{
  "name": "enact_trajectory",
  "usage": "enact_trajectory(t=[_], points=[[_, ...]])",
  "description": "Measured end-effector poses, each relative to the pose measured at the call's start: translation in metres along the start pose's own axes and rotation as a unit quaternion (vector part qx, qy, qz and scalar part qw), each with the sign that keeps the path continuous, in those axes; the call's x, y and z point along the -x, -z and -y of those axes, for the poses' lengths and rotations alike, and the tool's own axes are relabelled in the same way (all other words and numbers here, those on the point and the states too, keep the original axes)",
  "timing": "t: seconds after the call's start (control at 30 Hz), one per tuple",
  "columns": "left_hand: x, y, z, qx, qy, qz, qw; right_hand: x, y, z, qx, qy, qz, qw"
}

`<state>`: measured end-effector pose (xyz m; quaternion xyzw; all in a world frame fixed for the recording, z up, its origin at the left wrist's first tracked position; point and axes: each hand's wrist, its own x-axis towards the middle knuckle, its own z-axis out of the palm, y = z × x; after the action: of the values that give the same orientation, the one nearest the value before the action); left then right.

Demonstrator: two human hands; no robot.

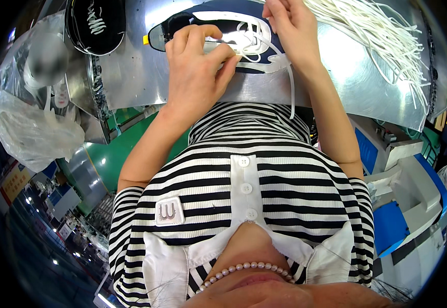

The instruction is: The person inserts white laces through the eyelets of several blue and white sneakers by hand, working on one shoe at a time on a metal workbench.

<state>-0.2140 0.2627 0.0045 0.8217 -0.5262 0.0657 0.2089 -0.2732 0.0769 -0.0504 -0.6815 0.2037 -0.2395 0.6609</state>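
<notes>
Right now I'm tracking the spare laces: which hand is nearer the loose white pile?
Right. The right hand sits beside the lace pile; the left hand is farther away, across the shoe upper.

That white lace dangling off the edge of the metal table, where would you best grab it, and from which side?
Probably the free end of the white lace, which hangs straight down over the edge of the metal table, clear of the dark shoe upper and both hands. Pinch across it from the open side below the table; higher up, the left hand and right hand are in the way.
</notes>
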Motion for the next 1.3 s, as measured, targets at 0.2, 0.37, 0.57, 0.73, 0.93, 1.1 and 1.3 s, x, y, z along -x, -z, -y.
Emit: enact_trajectory(t=[0.2, 0.37, 0.57, 0.73, 0.93, 1.1, 1.3], points=[[0.002, -0.004, 0.003, -0.046, -0.003, -0.002, 0.999, 0.048, 0.011, 0.035, 0.025, -0.003, 0.065, 0.998], [0.005, -0.01, 0.007, 0.037, 0.063, 0.0, 0.997, 0.08, 0.007, 0.031, 0.031, 0.011, 0.095, 0.995], [0.001, -0.014, 0.019, 0.119, 0.029, -0.046, 0.991, 0.087, 0.002, 0.02, 0.067, -0.024, 0.104, 0.992], [0.003, -0.017, 0.022, 0.095, 0.002, -0.043, 0.995, 0.097, -0.008, 0.017, -0.015, -0.043, 0.061, 0.997], [0.004, -0.015, 0.024, 0.129, 0.011, -0.019, 0.991, 0.067, -0.008, 0.015, -0.013, -0.003, 0.074, 0.997], [0.003, -0.012, 0.022, 0.115, 0.007, 0.003, 0.993, 0.045, -0.015, 0.008, -0.083, 0.052, 0.063, 0.993], [0.007, -0.018, 0.028, 0.125, -0.008, -0.023, 0.992, 0.056, -0.008, 0.012, 0.115, 0.123, 0.096, 0.981]])
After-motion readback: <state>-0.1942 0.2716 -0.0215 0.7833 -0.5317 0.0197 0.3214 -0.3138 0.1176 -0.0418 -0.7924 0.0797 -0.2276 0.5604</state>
